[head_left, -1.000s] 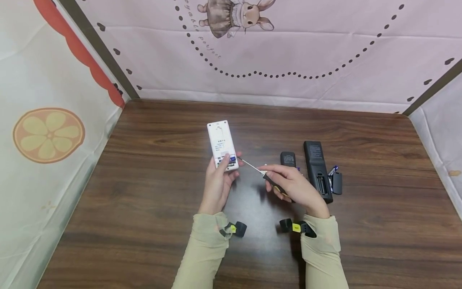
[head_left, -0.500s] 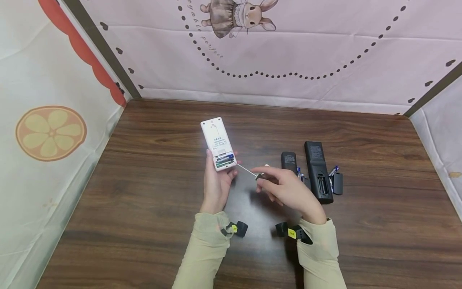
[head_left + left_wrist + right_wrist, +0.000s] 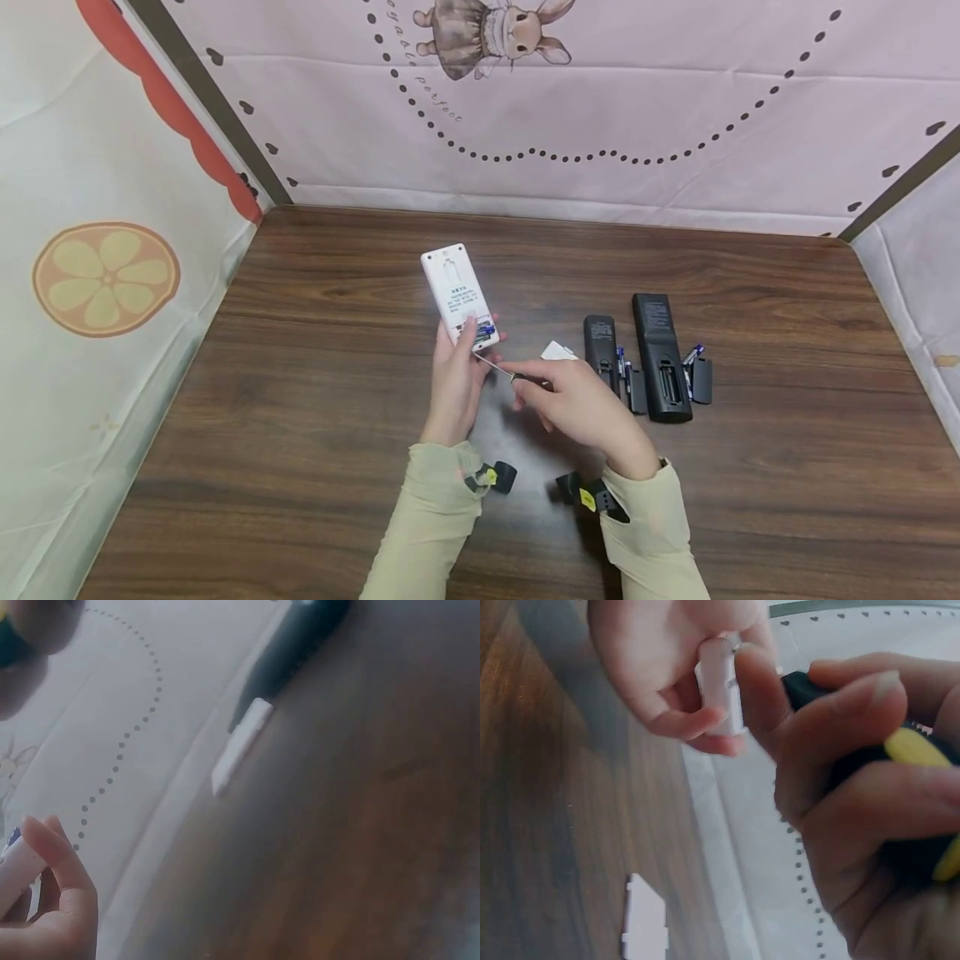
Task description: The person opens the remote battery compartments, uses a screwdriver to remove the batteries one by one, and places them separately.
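My left hand (image 3: 452, 387) holds a white remote control (image 3: 454, 287), its back facing up. The battery compartment near its lower end is uncovered, with batteries (image 3: 487, 330) showing. The left thumb lies over the compartment and hides part of it. In my right hand (image 3: 588, 408) is a screwdriver (image 3: 492, 363), its thin shaft pointing left with the tip right at the remote's lower end. The right wrist view shows curled fingers round its black and yellow handle (image 3: 919, 750), and the remote's end (image 3: 720, 686) in the left hand beyond.
A white battery cover (image 3: 558, 351) lies on the wooden table (image 3: 315, 400), just beyond the right hand. Right of it are a small black remote (image 3: 600, 337) and a larger one (image 3: 656, 333) with an open compartment. Loose batteries (image 3: 693, 353) and black covers (image 3: 701, 382) lie beside them.
My right hand has moved left and nearer the body, bringing the screwdriver tip from the remote's right side to its lower end. The left thumb went off the compartment, then back over it.
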The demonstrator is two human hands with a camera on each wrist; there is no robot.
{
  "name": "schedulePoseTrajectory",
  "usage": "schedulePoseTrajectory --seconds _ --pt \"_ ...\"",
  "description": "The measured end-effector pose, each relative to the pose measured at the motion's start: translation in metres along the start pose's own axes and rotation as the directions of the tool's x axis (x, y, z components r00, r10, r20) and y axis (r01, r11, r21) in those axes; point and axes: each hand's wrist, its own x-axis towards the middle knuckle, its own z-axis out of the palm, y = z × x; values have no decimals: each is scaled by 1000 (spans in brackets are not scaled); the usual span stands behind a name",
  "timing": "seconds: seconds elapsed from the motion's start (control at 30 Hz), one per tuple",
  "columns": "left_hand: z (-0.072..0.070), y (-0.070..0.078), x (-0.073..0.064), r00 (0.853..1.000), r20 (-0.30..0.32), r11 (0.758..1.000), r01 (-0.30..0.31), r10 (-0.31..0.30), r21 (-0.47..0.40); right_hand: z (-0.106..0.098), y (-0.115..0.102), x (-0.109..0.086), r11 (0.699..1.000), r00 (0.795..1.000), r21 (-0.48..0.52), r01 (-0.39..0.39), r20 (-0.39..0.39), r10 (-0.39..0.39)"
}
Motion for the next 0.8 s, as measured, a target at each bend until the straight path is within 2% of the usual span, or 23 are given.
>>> schedulePoseTrajectory --seconds 0.13,0.3,0.4,0.53,0.8 --pt "1 -4 0 999 -23 999 -32 33 40 3 -7 -1 998 999 -64 -12 -31 10" --pt "1 -7 1 997 -31 997 -71 73 43 10 -17 -2 981 996 -195 20 -86 -37" --pt "1 -8 1 995 -28 994 -94 96 50 12 -22 -3 972 993 -234 14 -110 -41" --pt "3 -11 1 996 -33 996 -88 89 30 14 -27 -5 955 987 -297 2 -155 -50" --pt "5 -15 2 994 -48 995 -97 96 -21 21 -32 -9 914 963 -406 16 -238 -123"
